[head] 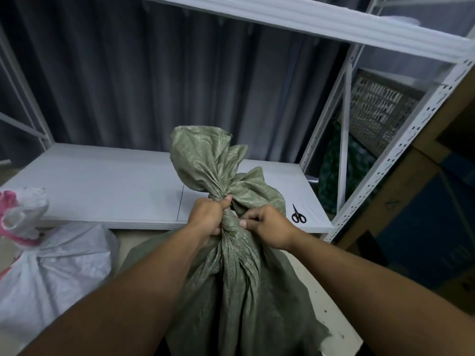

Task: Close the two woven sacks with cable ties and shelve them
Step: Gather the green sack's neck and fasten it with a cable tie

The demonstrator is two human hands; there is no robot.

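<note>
Green woven sack (pixel 231 278) stands upright in the near centre, on the floor just in front of the low shelf board (pixel 102 186), with its mouth gathered into a tight twisted neck. Loose top fabric flares above the neck and leans over the shelf edge. Left hand (pixel 205 217) is fisted around the neck from the left, fingers wrapped tight, thumb up against the bunched fabric. Right hand (pixel 270 224) grips the same neck from the right, fingers curled in and pinching at the weave; what lies under the fingertips is hidden. Both forearms reach in from the near edge, one on each side of the sack body. White woven sack (pixel 51 273) sits on the floor at the near left, beside the shelf's front edge, its neck already cinched; there is pink at the neck, tie or print I cannot tell. Black-handled scissors (pixel 298 215) lie flat on the shelf board near its right front corner, just right of the green sack's flared top and apart from both hands. A white perforated upright (pixel 401 150) rises at the right. Beyond it are a slotted plastic crate (pixel 380 116) and cardboard boxes (pixel 424 201). A dark pleated curtain (pixel 154 86) hangs behind the rack.
</note>
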